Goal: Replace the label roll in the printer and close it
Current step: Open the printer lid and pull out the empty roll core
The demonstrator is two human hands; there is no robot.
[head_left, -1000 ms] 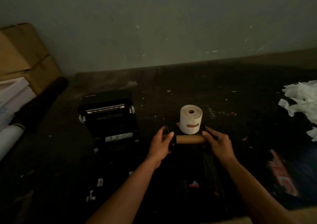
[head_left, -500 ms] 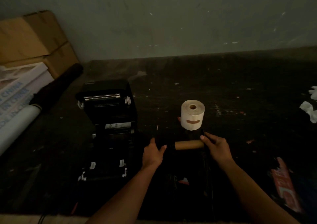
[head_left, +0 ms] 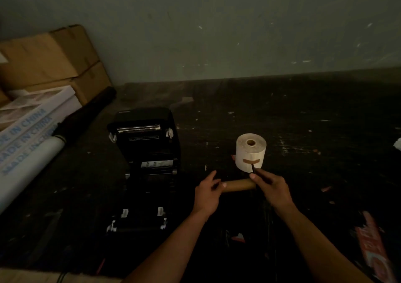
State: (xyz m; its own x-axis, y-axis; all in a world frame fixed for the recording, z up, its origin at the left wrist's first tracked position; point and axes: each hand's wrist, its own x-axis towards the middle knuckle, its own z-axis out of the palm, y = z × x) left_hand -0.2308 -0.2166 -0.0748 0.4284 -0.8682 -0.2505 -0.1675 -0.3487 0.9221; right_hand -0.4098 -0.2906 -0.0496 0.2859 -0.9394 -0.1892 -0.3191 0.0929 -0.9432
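A black label printer (head_left: pixel 147 152) stands open at left of centre, its lid tilted back and its bay facing me. A full white label roll (head_left: pixel 250 155) stands on end on the dark table, sealed with a brown tape strip. In front of it I hold an empty brown cardboard core (head_left: pixel 237 185) level, on a dark spindle. My left hand (head_left: pixel 207 193) grips its left end. My right hand (head_left: pixel 272 187) grips its right end, where a thin black end piece sticks up against the full roll.
Cardboard boxes (head_left: pixel 50 63), a white printed carton (head_left: pixel 28 122) and a white tube (head_left: pixel 26 165) crowd the left side. A grey wall runs behind the table. A red packet (head_left: pixel 373 245) lies at the right front, and white paper scrap (head_left: pixel 398 143) at the right edge.
The camera view has shifted right and down. Both hands stay on the empty core; my right hand has lifted the black end piece up toward the full roll.
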